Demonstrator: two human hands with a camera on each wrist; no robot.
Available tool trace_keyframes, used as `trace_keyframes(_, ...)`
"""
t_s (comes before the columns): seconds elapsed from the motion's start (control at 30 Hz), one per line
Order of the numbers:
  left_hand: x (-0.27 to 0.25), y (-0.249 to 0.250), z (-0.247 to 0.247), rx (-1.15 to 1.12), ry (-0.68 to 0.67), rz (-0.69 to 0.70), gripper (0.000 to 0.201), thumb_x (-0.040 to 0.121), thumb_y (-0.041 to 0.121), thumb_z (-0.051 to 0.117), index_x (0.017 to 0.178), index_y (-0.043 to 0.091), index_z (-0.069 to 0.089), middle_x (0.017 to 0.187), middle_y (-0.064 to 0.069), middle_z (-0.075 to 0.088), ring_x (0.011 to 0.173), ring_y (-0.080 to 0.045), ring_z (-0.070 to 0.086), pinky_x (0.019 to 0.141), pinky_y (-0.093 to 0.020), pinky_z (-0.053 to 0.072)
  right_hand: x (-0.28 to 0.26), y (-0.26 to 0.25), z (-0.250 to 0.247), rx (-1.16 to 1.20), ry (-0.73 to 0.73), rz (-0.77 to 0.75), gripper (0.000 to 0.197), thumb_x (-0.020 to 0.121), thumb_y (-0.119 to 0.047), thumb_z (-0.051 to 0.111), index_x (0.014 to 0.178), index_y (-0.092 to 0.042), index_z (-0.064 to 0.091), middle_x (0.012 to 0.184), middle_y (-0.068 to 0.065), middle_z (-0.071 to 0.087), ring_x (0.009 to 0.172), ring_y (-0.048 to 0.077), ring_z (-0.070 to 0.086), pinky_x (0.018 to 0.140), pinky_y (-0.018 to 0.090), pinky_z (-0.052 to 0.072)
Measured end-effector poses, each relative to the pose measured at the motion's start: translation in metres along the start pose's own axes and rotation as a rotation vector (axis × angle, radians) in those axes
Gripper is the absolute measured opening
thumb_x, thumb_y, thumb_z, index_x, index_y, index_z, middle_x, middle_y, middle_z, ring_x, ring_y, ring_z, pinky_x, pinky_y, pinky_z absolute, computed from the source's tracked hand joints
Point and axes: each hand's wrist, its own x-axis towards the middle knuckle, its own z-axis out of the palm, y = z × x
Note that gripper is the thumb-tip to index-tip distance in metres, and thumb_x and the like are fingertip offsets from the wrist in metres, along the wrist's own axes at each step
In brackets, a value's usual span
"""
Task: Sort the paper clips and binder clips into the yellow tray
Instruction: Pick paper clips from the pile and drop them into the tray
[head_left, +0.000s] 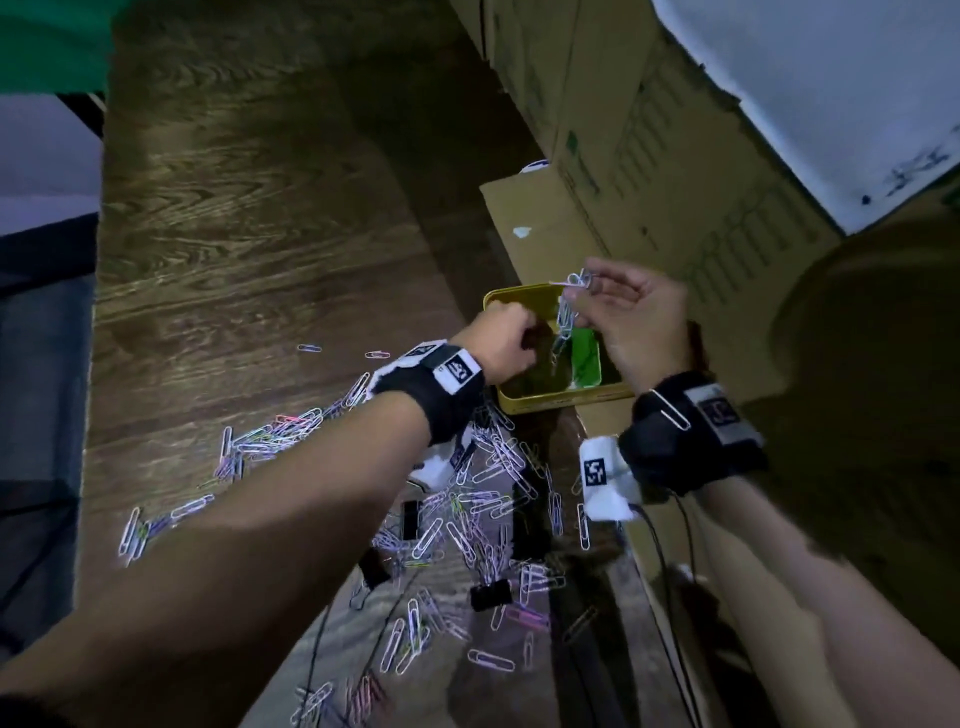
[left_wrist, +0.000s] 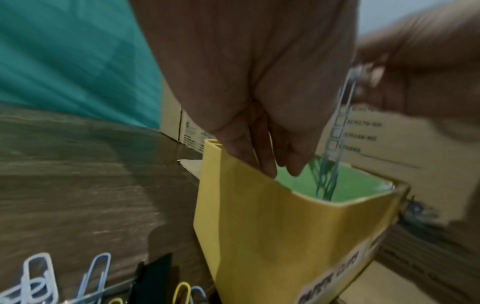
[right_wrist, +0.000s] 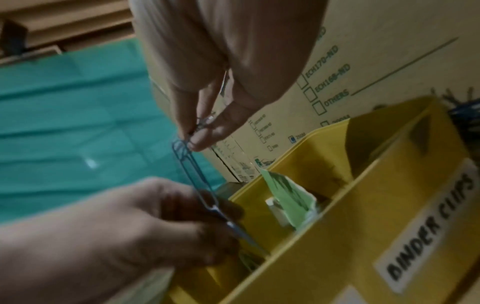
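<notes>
The yellow tray (head_left: 550, 402) stands at the table's right side, against the cardboard boxes. Its front wall (right_wrist: 389, 236) carries a "BINDER CLIPS" label, and green paper (right_wrist: 288, 197) lies inside. My right hand (head_left: 623, 317) pinches the top of a chain of linked paper clips (head_left: 563, 317); the chain (right_wrist: 197, 179) hangs down into the tray. My left hand (head_left: 506, 338) is over the tray's left rim. Its fingers (left_wrist: 270, 164) point down inside, just left of the chain (left_wrist: 340, 123), with nothing seen between them. Loose paper clips (head_left: 467, 499) and black binder clips (head_left: 491, 595) are scattered under my forearms.
Cardboard boxes (head_left: 675, 208) wall off the right side behind the tray. Thin cables (head_left: 670, 571) trail from my wrists across the table's near right. One paper clip (head_left: 670, 410) is hooked on my right wristband. A teal cloth (head_left: 52, 41) lies at the far left.
</notes>
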Motion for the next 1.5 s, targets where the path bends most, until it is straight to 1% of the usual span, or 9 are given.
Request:
trace_keyframes(0.13, -0.027, -0.011, -0.003, -0.220, 0.269, 0.090, 0.020, 0.087, 0.010, 0.055, 0.101, 0.014, 0.069, 0.097, -0.004, 0.070, 0.086, -0.016, 0.063, 0.081, -0.022, 0.048, 0.007, 0.023, 0.008, -0.387, -0.056, 0.019, 0.036, 0.080, -0.010, 0.072, 0.115, -0.015, 0.062, 0.096, 0.001, 0.068, 0.086, 0.013, 0.066, 0.079, 0.032, 0.057)
trace_keyframes(0.23, -0.054, -0.025, 0.007, -0.229, 0.408, 0.123, 0.020, 0.086, 0.005, 0.055, 0.095, 0.014, 0.071, 0.096, -0.001, 0.070, 0.082, -0.012, 0.062, 0.080, -0.025, 0.050, 0.002, 0.033, 0.015, -0.714, -0.300, 0.008, 0.039, 0.084, -0.015, 0.068, 0.122, -0.018, 0.060, 0.115, 0.005, 0.065, 0.100, 0.016, 0.062, 0.089, 0.033, 0.053)
trace_keyframes(0.43, -0.079, -0.077, 0.047, 0.148, 0.071, 0.120, 0.036, 0.089, 0.025, 0.055, 0.125, 0.021, 0.052, 0.127, -0.004, 0.051, 0.116, -0.019, 0.048, 0.100, -0.038, 0.042, -0.030, 0.030, 0.004, -0.715, -0.384, -0.144, 0.025, 0.088, -0.015, 0.063, 0.113, -0.017, 0.066, 0.116, 0.001, 0.066, 0.095, 0.009, 0.063, 0.080, 0.024, 0.053)
trace_keyframes(0.63, -0.107, -0.091, 0.067, 0.462, -0.232, 0.175, 0.035, 0.089, 0.035, 0.051, 0.121, 0.024, 0.042, 0.126, -0.001, 0.042, 0.111, -0.016, 0.044, 0.098, -0.041, 0.040, -0.075, 0.057, -0.021, -0.662, -0.500, -0.101, 0.015, 0.086, -0.016, 0.065, 0.101, -0.013, 0.068, 0.088, -0.007, 0.066, 0.066, -0.010, 0.054, 0.063, 0.007, 0.039)
trace_keyframes(0.73, -0.106, -0.091, 0.056, 0.413, -0.176, 0.172, 0.039, 0.088, 0.050, 0.046, 0.118, 0.026, 0.046, 0.121, 0.003, 0.044, 0.110, -0.014, 0.044, 0.099, -0.041, 0.035, -0.081, 0.081, -0.036, -0.888, -0.355, 0.021, 0.023, 0.085, -0.018, 0.066, 0.108, -0.013, 0.067, 0.111, 0.005, 0.061, 0.094, 0.008, 0.054, 0.084, 0.016, 0.037)
trace_keyframes(0.87, -0.066, -0.078, 0.041, 0.241, 0.083, 0.042, 0.049, 0.090, 0.033, 0.051, 0.136, 0.023, 0.036, 0.138, -0.006, 0.040, 0.121, -0.025, 0.043, 0.097, -0.047, 0.040, -0.090, 0.102, -0.038, -1.170, -0.304, 0.193, 0.057, 0.085, -0.037, 0.063, 0.136, -0.022, 0.043, 0.142, 0.011, 0.032, 0.130, 0.028, 0.029, 0.101, 0.033, 0.034)
trace_keyframes(1.07, -0.028, -0.073, 0.043, 0.342, -0.134, -0.052, 0.044, 0.087, 0.018, 0.060, 0.129, 0.012, 0.048, 0.128, -0.011, 0.044, 0.112, -0.033, 0.051, 0.091, -0.043, 0.047, -0.107, 0.115, -0.018, -1.330, -0.411, 0.179, 0.061, 0.085, -0.053, 0.055, 0.137, -0.027, 0.037, 0.141, 0.008, 0.028, 0.127, 0.027, 0.028, 0.104, 0.040, 0.036)
trace_keyframes(1.27, -0.047, -0.088, 0.034, 0.204, -0.071, -0.047, 0.048, 0.083, 0.024, 0.066, 0.127, 0.018, 0.048, 0.124, -0.008, 0.041, 0.104, -0.028, 0.054, 0.089, -0.040, 0.049, -0.108, 0.120, -0.003, -1.032, -0.470, 0.127, 0.055, 0.085, -0.028, 0.066, 0.135, -0.020, 0.043, 0.144, 0.009, 0.026, 0.129, 0.026, 0.037, 0.107, 0.036, 0.038)
trace_keyframes(1.5, -0.048, -0.109, 0.004, 0.484, -0.134, -0.201, 0.062, 0.078, 0.028, 0.067, 0.134, 0.023, 0.040, 0.123, -0.011, 0.043, 0.114, -0.029, 0.043, 0.096, -0.045, 0.042, -0.108, 0.116, 0.013, -1.231, -0.429, 0.133, 0.081, 0.084, -0.047, 0.062, 0.146, -0.017, 0.021, 0.144, 0.015, 0.026, 0.133, 0.032, 0.026, 0.109, 0.043, 0.029)
